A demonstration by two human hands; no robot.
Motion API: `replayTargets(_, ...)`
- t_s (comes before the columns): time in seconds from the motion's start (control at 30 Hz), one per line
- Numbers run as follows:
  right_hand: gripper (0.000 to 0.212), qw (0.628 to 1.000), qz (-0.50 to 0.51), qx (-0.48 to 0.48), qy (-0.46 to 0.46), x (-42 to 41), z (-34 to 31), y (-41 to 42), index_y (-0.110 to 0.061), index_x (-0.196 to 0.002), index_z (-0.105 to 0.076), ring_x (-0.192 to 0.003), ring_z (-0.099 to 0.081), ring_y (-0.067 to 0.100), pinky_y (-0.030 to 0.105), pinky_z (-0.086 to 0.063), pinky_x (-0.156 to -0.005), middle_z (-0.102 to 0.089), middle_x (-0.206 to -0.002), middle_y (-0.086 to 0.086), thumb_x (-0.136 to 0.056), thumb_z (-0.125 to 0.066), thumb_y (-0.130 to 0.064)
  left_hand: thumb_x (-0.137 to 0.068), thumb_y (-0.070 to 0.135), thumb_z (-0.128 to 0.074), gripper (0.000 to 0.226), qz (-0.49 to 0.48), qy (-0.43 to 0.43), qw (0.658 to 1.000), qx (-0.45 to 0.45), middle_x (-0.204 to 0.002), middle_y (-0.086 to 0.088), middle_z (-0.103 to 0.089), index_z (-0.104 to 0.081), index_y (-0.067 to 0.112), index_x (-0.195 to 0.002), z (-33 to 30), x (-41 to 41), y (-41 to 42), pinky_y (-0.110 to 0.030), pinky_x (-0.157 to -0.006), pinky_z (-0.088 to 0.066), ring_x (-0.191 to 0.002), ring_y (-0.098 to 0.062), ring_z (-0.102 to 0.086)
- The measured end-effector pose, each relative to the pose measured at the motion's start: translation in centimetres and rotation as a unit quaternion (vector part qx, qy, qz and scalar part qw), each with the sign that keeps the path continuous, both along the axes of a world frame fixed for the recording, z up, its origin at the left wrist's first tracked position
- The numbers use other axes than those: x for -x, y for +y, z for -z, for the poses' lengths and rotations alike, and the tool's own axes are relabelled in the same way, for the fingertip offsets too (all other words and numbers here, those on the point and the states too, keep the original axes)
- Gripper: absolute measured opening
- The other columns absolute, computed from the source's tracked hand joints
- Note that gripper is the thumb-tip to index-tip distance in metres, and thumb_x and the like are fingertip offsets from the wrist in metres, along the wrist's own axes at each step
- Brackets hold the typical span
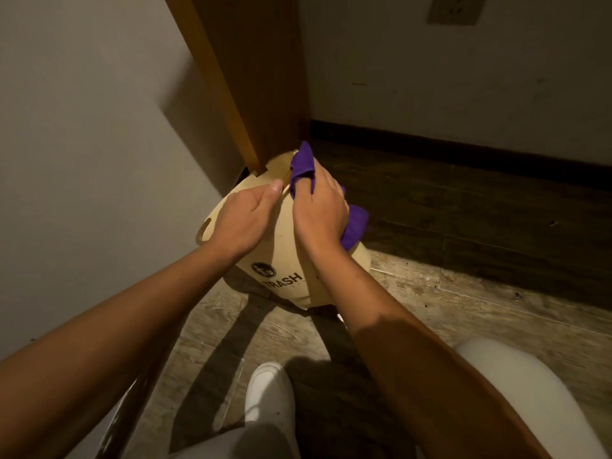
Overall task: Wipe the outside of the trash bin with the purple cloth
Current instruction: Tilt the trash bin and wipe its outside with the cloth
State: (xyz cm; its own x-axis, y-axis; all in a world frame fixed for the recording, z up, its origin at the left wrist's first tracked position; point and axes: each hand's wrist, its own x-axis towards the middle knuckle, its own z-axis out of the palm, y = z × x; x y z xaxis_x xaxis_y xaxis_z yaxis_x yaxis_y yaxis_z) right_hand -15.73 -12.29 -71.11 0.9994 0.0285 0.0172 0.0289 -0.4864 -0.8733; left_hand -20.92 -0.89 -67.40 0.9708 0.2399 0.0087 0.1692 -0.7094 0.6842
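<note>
trash bin tilted under left hand, contents unseen; purple cloth in right hand grip

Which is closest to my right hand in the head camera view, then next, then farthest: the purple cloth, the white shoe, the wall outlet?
1. purple cloth: held in the right hand, on the bin.
2. white shoe: below, on the floor.
3. wall outlet: top right, on the wall.

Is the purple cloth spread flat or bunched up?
Bunched up. The purple cloth is crumpled under the right hand, with folds sticking out at both ends, against the trash bin.
</note>
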Motion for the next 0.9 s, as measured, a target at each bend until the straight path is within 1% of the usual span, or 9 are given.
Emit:
replayTargets(0.07,0.056,1.000,0.006,0.012,-0.017,0.9,0.1,0.7,-0.031,-0.156,-0.042,-0.149,-0.035,0.021,0.057,-0.028,-0.118,-0.048,-0.157,-0.006,-0.103,-0.032,-0.043,-0.107,0.048,-0.031,0.057,0.027,-0.012,1.000,0.000,-0.075,-0.011,-0.066,-0.066,0.011,-0.081,0.0,0.1,0.0,-0.051,-0.068,-0.047,-0.071,-0.029,-0.060)
replayTargets(0.13,0.060,0.999,0.015,0.020,-0.041,2.6,0.6,1.2,-0.031,-0.158,-0.036,-0.154,-0.025,0.021,0.056,-0.019,-0.123,-0.039,-0.163,-0.005,-0.102,-0.027,-0.047,-0.108,0.043,-0.032,0.051,0.043,-0.025,0.999,0.016,-0.073,-0.006,-0.065,-0.067,0.017,-0.081,0.0,0.1,-0.1,-0.046,-0.066,-0.046,-0.068,-0.022,-0.058)
replayTargets(0.3,0.059,0.989,-0.008,0.114,-0.089,6.1,4.3,-0.5,-0.031,-0.157,-0.037,-0.158,-0.015,0.025,0.056,-0.011,-0.125,-0.028,-0.168,-0.002,-0.101,-0.030,-0.050,-0.109,0.042,-0.035,0.055,0.013,-0.003,0.999,0.040,-0.074,-0.010,-0.066,-0.067,0.006,-0.081,-0.8,-0.2,0.1,-0.040,-0.066,-0.045,-0.068,-0.017,-0.059)
replayTargets(0.47,0.065,0.991,0.042,0.126,0.000,4.8,6.6,-2.9,-0.023,-0.156,-0.041,-0.156,-0.021,0.025,0.058,-0.016,-0.124,-0.032,-0.167,-0.001,-0.100,-0.027,-0.051,-0.108,0.043,-0.038,0.055,-0.005,0.011,0.999,0.049,-0.092,-0.019,-0.072,-0.071,0.002,-0.092,-1.6,-0.6,-0.3,-0.051,-0.080,-0.050,-0.086,-0.033,-0.066)
replayTargets(0.63,0.064,0.992,0.056,0.104,0.036,3.7,7.4,-4.6,-0.022,-0.156,-0.042,-0.150,-0.032,0.026,0.055,-0.026,-0.121,-0.039,-0.163,0.002,-0.100,-0.028,-0.051,-0.107,0.045,-0.040,0.055,-0.006,0.041,0.995,0.086,-0.102,-0.028,-0.067,-0.070,-0.001,-0.100,-2.2,-1.2,-0.1,-0.042,-0.077,-0.046,-0.096,-0.042,-0.063)
replayTargets(0.7,0.063,0.993,0.082,0.061,0.054,2.8,7.7,-5.1,-0.022,-0.152,-0.046,-0.144,-0.041,0.025,0.054,-0.034,-0.116,-0.046,-0.158,0.002,-0.099,-0.028,-0.052,-0.105,0.049,-0.042,0.057,0.033,0.072,0.992,0.103,-0.108,-0.030,-0.065,-0.068,-0.002,-0.106,-2.5,-1.8,-0.3,-0.047,-0.079,-0.050,-0.099,-0.045,-0.062)
replayTargets(0.77,0.053,0.992,0.108,-0.001,0.071,1.9,8.0,-5.5,-0.022,-0.147,-0.052,-0.133,-0.052,0.024,0.053,-0.042,-0.109,-0.056,-0.147,0.000,-0.103,-0.033,-0.046,-0.104,0.049,-0.044,0.051,0.102,0.085,0.989,0.064,-0.102,-0.024,-0.067,-0.067,0.004,-0.106,-2.3,-1.7,-0.3,-0.051,-0.080,-0.052,-0.092,-0.039,-0.065)
replayTargets(0.83,0.040,0.988,0.124,-0.036,0.081,1.4,8.0,-5.4,-0.022,-0.138,-0.058,-0.119,-0.060,0.023,0.052,-0.048,-0.102,-0.066,-0.130,0.000,-0.107,-0.038,-0.035,-0.105,0.048,-0.043,0.041,0.135,0.090,0.987,0.003,-0.100,-0.008,-0.070,-0.066,0.015,-0.108,-1.3,-0.7,0.4,-0.042,-0.077,-0.052,-0.090,-0.022,-0.065)
replayTargets(0.9,0.033,0.987,0.126,-0.062,0.081,1.5,7.4,-5.1,-0.022,-0.129,-0.062,-0.103,-0.064,0.022,0.052,-0.052,-0.094,-0.069,-0.112,0.000,-0.108,-0.040,-0.032,-0.105,0.049,-0.039,0.042,0.117,0.091,0.989,-0.008,-0.100,0.000,-0.070,-0.067,0.018,-0.111,-0.3,0.5,1.4,-0.031,-0.077,-0.049,-0.091,-0.007,-0.063)
